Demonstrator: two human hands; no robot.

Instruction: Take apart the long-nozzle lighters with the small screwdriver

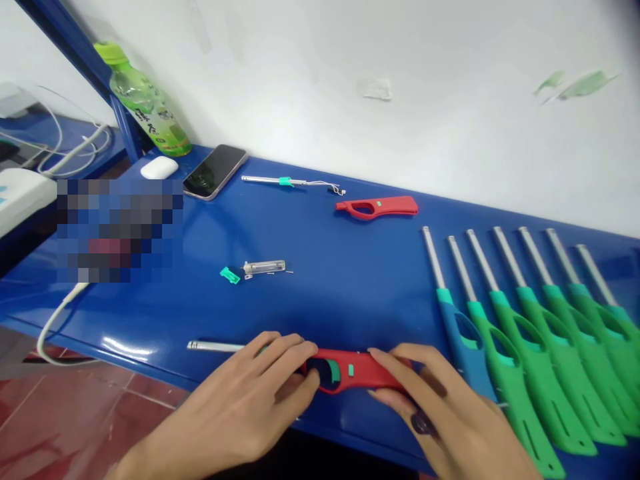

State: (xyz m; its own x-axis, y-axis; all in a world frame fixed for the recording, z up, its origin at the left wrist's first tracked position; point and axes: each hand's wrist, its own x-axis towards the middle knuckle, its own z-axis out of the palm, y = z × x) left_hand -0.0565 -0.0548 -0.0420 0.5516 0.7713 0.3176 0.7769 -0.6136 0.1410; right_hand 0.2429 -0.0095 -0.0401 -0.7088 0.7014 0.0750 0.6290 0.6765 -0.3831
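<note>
A red gas lighter [357,371] with a teal trigger lies near the table's front edge, its metal tube pointing left. My left hand [260,393] is closed around its front end, covering part of the tube and the loop. At the handle end, my right hand [445,407] grips the red body between thumb and fingers. Beyond my hands lie a clear fuel tank [265,267], a small teal trigger piece [230,275] and tiny metal parts. Farther back are a red handle shell [380,207] and a metal lighter tube [270,181] with wires.
Several finished-looking lighters with green handles [565,373] and one blue lighter [465,347] stand in a row at right. A phone [215,171], white earbud case [159,167] and green bottle [147,103] are at back left. A white wall [450,133] bounds the blue table [330,293].
</note>
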